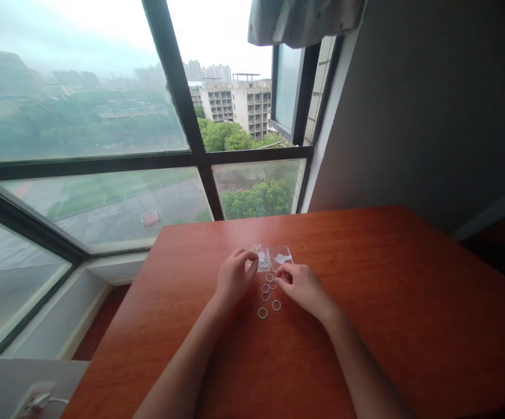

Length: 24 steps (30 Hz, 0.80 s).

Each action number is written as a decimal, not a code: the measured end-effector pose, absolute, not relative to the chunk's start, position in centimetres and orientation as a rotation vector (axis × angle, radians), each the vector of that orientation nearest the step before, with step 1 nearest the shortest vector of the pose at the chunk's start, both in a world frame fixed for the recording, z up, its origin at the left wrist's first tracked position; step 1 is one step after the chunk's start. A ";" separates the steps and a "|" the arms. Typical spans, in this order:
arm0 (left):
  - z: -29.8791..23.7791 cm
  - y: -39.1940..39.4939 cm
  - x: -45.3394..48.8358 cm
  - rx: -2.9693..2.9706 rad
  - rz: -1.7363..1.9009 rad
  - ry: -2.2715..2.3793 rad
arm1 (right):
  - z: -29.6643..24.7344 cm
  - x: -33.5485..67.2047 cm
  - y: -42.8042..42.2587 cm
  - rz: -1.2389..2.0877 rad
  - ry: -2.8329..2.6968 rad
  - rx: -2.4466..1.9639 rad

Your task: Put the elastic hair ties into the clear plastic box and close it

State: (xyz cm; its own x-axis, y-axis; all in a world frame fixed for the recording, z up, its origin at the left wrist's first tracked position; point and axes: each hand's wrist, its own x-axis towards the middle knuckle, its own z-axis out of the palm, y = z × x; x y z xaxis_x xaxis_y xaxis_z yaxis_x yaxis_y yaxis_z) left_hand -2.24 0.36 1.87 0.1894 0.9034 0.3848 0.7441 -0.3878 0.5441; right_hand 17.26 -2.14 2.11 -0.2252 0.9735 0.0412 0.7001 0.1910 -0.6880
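Both my hands rest on a reddish wooden table [366,326]. My left hand [235,276] is curled, its fingertips pinching the edge of a small clear plastic bag [274,257] that lies flat with a white mark printed on it. My right hand [300,285] is closed in a pinch at the bag's near edge, fingertips touching one of several small metal rings [266,295]. The loose rings lie scattered on the table between my hands. What the right fingers hold is too small to make out.
A large window [117,134] with dark frames runs along the far and left edge of the table. A grey wall [431,105] stands to the right. A white power socket with a cable [34,398] sits at the lower left, beside the table.
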 end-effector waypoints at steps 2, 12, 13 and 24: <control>1.7 0.5 -2.3 2.240 0.942 1.598 | 2.2 17.2 -2.3 0.775 -2.033 -1.569; 1.5 0.4 -2.7 2.253 0.904 1.646 | 3.0 17.8 -3.0 0.811 -2.163 -1.613; 1.5 0.3 -2.8 2.254 0.902 1.651 | 3.0 17.8 -3.1 0.828 -2.180 -1.607; 1.8 0.3 -3.1 2.251 0.894 1.648 | 2.2 17.4 -3.2 0.891 -2.319 -1.500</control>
State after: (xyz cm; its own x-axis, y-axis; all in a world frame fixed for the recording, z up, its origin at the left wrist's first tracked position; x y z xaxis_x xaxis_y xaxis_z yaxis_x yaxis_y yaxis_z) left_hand -3.09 0.28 1.79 0.1897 0.9191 0.3455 0.7907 -0.3516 0.5012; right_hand 17.41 -3.24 2.18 -0.4448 0.8871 -0.1234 0.7414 0.2875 -0.6063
